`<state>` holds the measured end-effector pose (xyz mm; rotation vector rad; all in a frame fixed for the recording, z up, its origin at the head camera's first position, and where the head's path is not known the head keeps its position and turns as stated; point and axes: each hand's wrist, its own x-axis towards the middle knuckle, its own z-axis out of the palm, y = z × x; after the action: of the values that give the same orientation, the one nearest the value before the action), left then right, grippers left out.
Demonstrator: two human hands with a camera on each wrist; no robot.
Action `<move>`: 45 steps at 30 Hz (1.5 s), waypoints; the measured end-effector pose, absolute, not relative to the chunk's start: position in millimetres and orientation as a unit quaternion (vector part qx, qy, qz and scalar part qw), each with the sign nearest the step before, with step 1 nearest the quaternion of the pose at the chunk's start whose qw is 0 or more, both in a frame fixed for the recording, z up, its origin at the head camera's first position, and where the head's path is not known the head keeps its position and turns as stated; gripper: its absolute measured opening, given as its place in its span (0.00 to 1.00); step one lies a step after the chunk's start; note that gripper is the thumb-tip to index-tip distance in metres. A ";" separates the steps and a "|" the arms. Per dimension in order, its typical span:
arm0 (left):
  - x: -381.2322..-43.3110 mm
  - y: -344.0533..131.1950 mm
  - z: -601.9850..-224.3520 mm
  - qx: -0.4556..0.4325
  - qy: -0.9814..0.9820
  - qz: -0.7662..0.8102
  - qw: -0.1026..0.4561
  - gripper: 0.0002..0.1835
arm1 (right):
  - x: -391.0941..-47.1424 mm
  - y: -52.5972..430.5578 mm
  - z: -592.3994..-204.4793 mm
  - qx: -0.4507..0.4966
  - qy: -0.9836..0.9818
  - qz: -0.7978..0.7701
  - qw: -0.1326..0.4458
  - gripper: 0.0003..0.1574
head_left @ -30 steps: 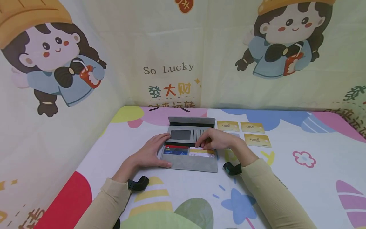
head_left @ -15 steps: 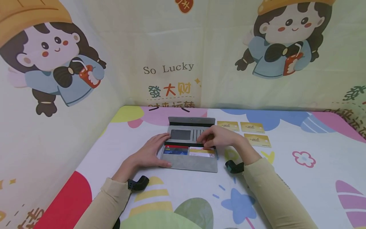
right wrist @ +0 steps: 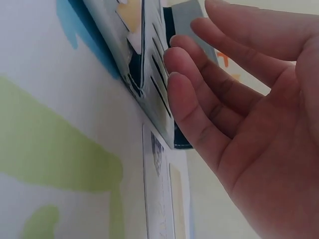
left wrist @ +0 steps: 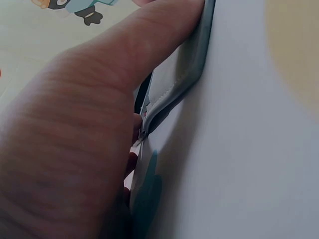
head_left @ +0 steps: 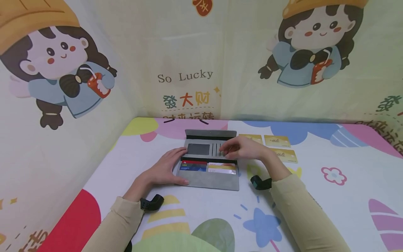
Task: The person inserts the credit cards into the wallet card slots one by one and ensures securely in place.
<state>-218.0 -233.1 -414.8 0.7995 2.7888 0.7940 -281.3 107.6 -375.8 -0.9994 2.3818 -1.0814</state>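
A grey wallet lies unfolded on the table in the head view. In its lower pocket sit a red-and-blue card and a white-and-gold card. My left hand rests at the wallet's left side, thumb on the lower left corner and fingers along the edge. In the left wrist view that thumb lies straight on the wallet. Over the upper panel's card slots hovers my right hand, fingers loosely bent. The right wrist view shows nothing between its thumb and fingers.
Gold cards lie flat to the right of the wallet, one partly behind my right hand. A pale card lies close by the wallet's right edge in the right wrist view. Patterned cloth covers the table, and a printed curtain hangs behind.
My right hand has drawn back from the lower pocket's white-and-gold card, up and to the right, and its fingers have spread apart. The left hand and wallet have stayed in place.
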 end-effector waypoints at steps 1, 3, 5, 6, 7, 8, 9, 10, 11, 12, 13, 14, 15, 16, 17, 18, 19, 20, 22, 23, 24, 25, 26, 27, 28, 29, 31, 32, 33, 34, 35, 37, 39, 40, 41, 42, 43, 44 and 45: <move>-217.6 -233.2 -415.0 0.265 0.925 0.264 0.067 0.59 | -281.4 108.6 -376.2 -0.352 0.837 -0.383 0.169 0.19; -217.1 -233.4 -415.3 0.267 0.924 0.265 0.067 0.59 | -281.1 110.9 -376.4 -0.351 0.835 -0.389 0.170 0.20; -216.9 -233.6 -415.5 0.268 0.924 0.264 0.066 0.59 | -280.6 113.2 -376.2 -0.347 0.833 -0.395 0.171 0.21; -216.8 -233.6 -415.7 0.269 0.924 0.264 0.066 0.59 | -280.4 114.6 -376.2 -0.344 0.832 -0.399 0.172 0.22; -216.9 -233.6 -415.7 0.269 0.924 0.263 0.065 0.59 | -280.1 116.1 -376.0 -0.342 0.833 -0.400 0.172 0.22; -216.9 -233.6 -415.7 0.270 0.924 0.262 0.064 0.59 | -279.8 117.9 -375.8 -0.340 0.833 -0.402 0.171 0.22; -217.0 -233.6 -415.7 0.270 0.925 0.261 0.063 0.59 | -279.5 119.7 -375.6 -0.339 0.834 -0.403 0.169 0.22; -217.1 -233.5 -415.7 0.270 0.925 0.260 0.062 0.59 | -279.4 121.9 -375.5 -0.338 0.834 -0.403 0.167 0.22; -217.3 -233.5 -415.6 0.270 0.925 0.259 0.062 0.59 | -279.3 124.3 -375.6 -0.339 0.833 -0.404 0.166 0.22; -217.4 -233.4 -415.6 0.269 0.926 0.259 0.062 0.59 | -279.3 126.7 -375.9 -0.339 0.833 -0.405 0.165 0.22; -217.5 -233.3 -415.5 0.269 0.926 0.258 0.062 0.59 | -279.4 129.5 -376.1 -0.338 0.834 -0.404 0.164 0.22; -217.6 -233.5 -415.4 0.269 0.926 0.258 0.061 0.59 | -279.6 132.4 -376.5 -0.337 0.834 -0.406 0.163 0.22; -217.7 -233.4 -415.4 0.269 0.926 0.257 0.061 0.59 | -279.8 135.5 -376.8 -0.337 0.834 -0.407 0.162 0.23; -217.7 -233.4 -415.4 0.268 0.926 0.257 0.062 0.59 | -280.1 138.7 -377.1 -0.335 0.834 -0.408 0.161 0.23; -217.7 -233.3 -415.2 0.268 0.926 0.257 0.063 0.59 | -280.4 141.7 -377.3 -0.334 0.834 -0.409 0.161 0.23; -217.7 -233.2 -415.2 0.268 0.926 0.257 0.063 0.59 | -280.7 144.8 -377.6 -0.333 0.834 -0.409 0.159 0.23; -217.8 -233.4 -415.3 0.269 0.926 0.257 0.062 0.59 | -280.9 148.2 -377.5 -0.334 0.835 -0.408 0.156 0.23; -217.8 -233.5 -415.3 0.269 0.926 0.258 0.062 0.59 | -280.9 151.2 -377.4 -0.335 0.835 -0.408 0.154 0.23; -218.1 -233.7 -415.8 0.269 0.926 0.258 0.061 0.59 | -281.1 156.6 -376.9 -0.333 0.837 -0.406 0.153 0.23; -218.2 -234.0 -416.2 0.269 0.926 0.259 0.061 0.59 | -281.0 159.1 -376.5 -0.330 0.837 -0.407 0.155 0.23; -218.5 -234.4 -416.5 0.269 0.926 0.258 0.059 0.59 | -281.0 161.7 -376.0 -0.327 0.839 -0.406 0.156 0.23; -218.7 -234.8 -416.9 0.269 0.926 0.258 0.058 0.59 | -280.9 164.0 -375.4 -0.322 0.840 -0.406 0.158 0.23; -218.8 -235.1 -417.3 0.269 0.926 0.258 0.058 0.59 | -281.0 166.2 -375.0 -0.316 0.843 -0.405 0.159 0.23; -219.0 -235.4 -417.8 0.268 0.926 0.258 0.058 0.59 | -281.1 168.4 -374.7 -0.310 0.846 -0.404 0.160 0.23; -219.2 -235.7 -418.1 0.268 0.927 0.257 0.058 0.59 | -281.0 170.5 -374.3 -0.305 0.848 -0.404 0.160 0.23; -219.2 -235.9 -418.4 0.268 0.926 0.258 0.058 0.59 | -280.9 172.5 -374.0 -0.302 0.850 -0.402 0.158 0.23; -219.4 -236.3 -418.9 0.267 0.927 0.258 0.058 0.59 | -280.8 176.4 -374.0 -0.296 0.856 -0.395 0.152 0.22; -219.4 -236.4 -419.1 0.267 0.927 0.259 0.058 0.59 | -280.6 178.3 -374.1 -0.294 0.859 -0.392 0.150 0.22; -219.4 -236.4 -419.3 0.267 0.927 0.258 0.059 0.59 | -280.4 180.2 -374.2 -0.292 0.860 -0.390 0.149 0.22; -219.4 -236.2 -419.3 0.266 0.926 0.259 0.060 0.59 | -280.1 182.2 -374.5 -0.291 0.863 -0.387 0.146 0.22; -219.5 -236.2 -419.3 0.267 0.926 0.260 0.060 0.59 | -279.9 184.0 -374.8 -0.291 0.865 -0.383 0.144 0.23; -219.7 -236.0 -419.2 0.267 0.926 0.261 0.061 0.59 | -279.6 188.0 -375.7 -0.286 0.870 -0.377 0.140 0.23; -220.0 -235.6 -419.0 0.267 0.925 0.261 0.063 0.59 | -279.3 191.6 -376.5 -0.279 0.874 -0.374 0.137 0.23; -220.1 -235.4 -419.0 0.267 0.925 0.262 0.063 0.59 | -279.1 193.0 -376.8 -0.276 0.878 -0.369 0.133 0.23; -220.2 -235.3 -419.0 0.267 0.925 0.262 0.064 0.59 | -278.8 194.3 -377.1 -0.271 0.881 -0.364 0.131 0.23; -220.4 -235.2 -419.1 0.267 0.925 0.261 0.064 0.59 | -278.4 195.4 -377.3 -0.265 0.884 -0.361 0.129 0.24; -220.5 -235.2 -419.1 0.267 0.925 0.261 0.064 0.59 | -277.8 196.4 -377.4 -0.262 0.887 -0.358 0.127 0.24; -220.6 -235.0 -419.1 0.268 0.925 0.261 0.064 0.59 | -277.3 197.2 -377.6 -0.258 0.889 -0.356 0.126 0.24; -220.6 -234.9 -419.0 0.268 0.925 0.261 0.065 0.59 | -276.7 197.8 -377.7 -0.255 0.891 -0.354 0.124 0.25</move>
<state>-220.6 -234.9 -419.0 0.8090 2.7928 0.7877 -276.7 197.8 -377.7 -0.7442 2.5981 -1.0319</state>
